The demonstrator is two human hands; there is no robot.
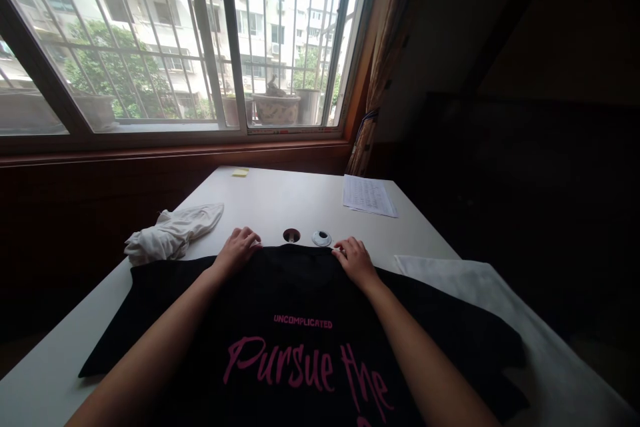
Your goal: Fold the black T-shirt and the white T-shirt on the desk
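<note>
A black T-shirt (pixel 300 287) with pink lettering lies spread over the white table (pixel 280 197), its collar edge toward the window and its sleeves out to both sides. At the left end of the collar, my left hand (pixel 239 248) has its fingers closed on the shirt's edge. My right hand (pixel 356 260) pinches the same edge at the right end of the collar. Both forearms reach across the shirt, covering parts of it.
A crumpled pale cloth (pixel 173 230) lies at the left. Behind the collar are a round hole (pixel 291 235) and a white ring cover (pixel 321 238). Printed papers (pixel 370 196), yellow notes (pixel 241 173) and a translucent sheet (pixel 470 280) lie on the table. A barred window stands beyond.
</note>
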